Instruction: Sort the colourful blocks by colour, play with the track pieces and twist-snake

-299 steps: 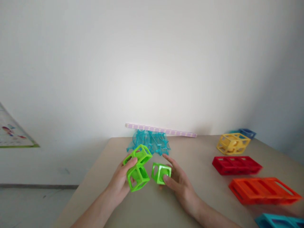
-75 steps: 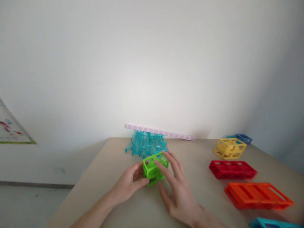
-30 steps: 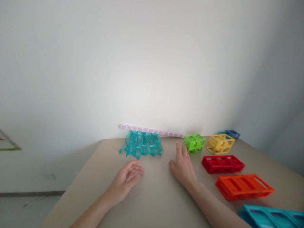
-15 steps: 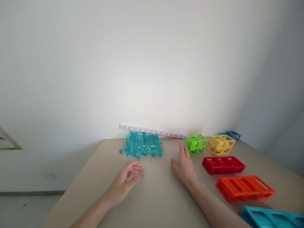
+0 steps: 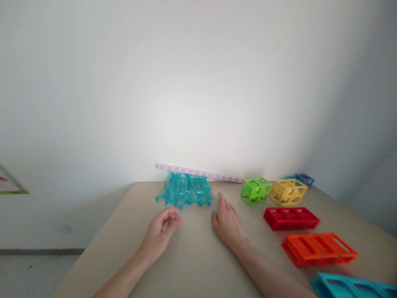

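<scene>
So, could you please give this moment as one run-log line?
left hand: nothing visible held, near teal translucent piece | right hand: nothing visible held, apart from green block | green block: on table, beside yellow block

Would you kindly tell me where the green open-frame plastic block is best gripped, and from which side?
Probably by the upper bars of the green block, with the right hand coming from the front left: its open sides leave thin bars to pinch, while the yellow open-frame plastic block sits close on its right and the white wall rises behind.
</scene>
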